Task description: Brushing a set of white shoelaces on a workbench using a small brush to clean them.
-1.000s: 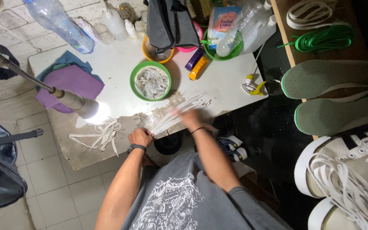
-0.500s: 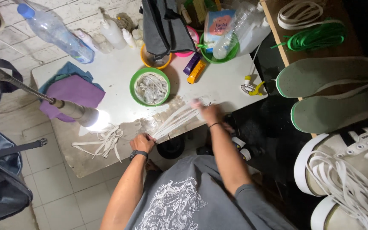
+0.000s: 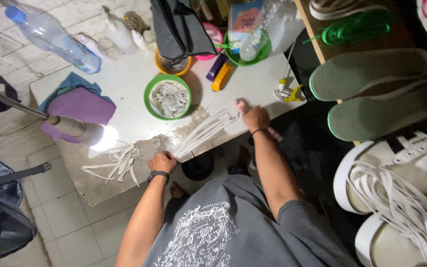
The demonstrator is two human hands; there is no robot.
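White tabletop (image 3: 129, 89) is carrying everything we are working over, and across its near edge we are stretching a bundle of white laces (image 3: 204, 132). Its long axis is running diagonally, from low near our body up and away to the right. Our left hand (image 3: 162, 161) is clenching the near end at the table's edge; our right hand (image 3: 254, 117) is pressing down on the far end, fingers curled. A green bowl (image 3: 167, 98) is sitting just beyond the bundle, nearer our left hand.
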